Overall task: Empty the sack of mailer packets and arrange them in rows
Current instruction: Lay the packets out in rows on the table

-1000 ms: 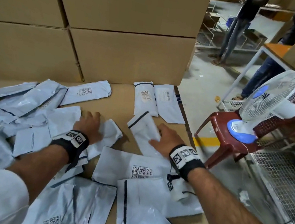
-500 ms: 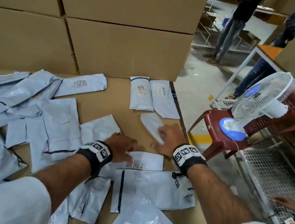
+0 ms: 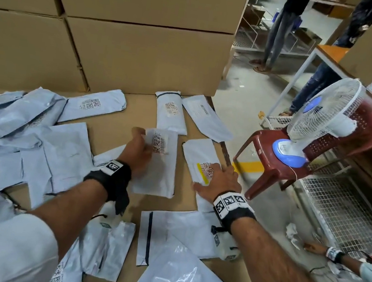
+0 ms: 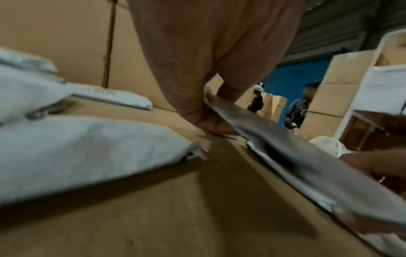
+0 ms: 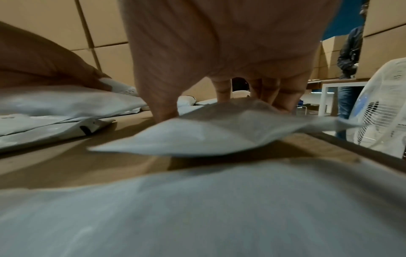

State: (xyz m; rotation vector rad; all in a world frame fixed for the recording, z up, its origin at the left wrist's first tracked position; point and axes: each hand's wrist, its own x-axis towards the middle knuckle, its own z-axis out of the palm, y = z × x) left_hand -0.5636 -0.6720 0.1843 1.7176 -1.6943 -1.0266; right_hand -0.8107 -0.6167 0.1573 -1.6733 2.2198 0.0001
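Grey-white mailer packets lie over the cardboard-covered table [image 3: 118,136]. Two packets [image 3: 170,114] [image 3: 205,118] lie side by side in a row at the back right. My left hand [image 3: 141,152] grips the left edge of a labelled packet [image 3: 159,168] below them; the left wrist view shows this packet [image 4: 285,147] tilted up, its edge pinched in my left hand [image 4: 211,118]. My right hand [image 3: 218,181] lies flat on a packet with a yellow strip [image 3: 199,154] near the table's right edge, the fingers [image 5: 222,90] pressing it [image 5: 219,132]. A loose pile [image 3: 15,121] covers the left.
Stacked cardboard boxes [image 3: 145,51] wall the back. More packets [image 3: 179,233] [image 3: 105,249] lie near me. Right of the table edge [image 3: 225,153] stand a red chair [image 3: 274,153] with a white fan [image 3: 322,117] and a wire rack [image 3: 337,210]. Another person's hand [image 3: 315,248] reaches in low right.
My left hand has come over from the left pile to the middle and taken hold of a labelled packet. My right hand has slid its packet toward the right edge, below the back row.
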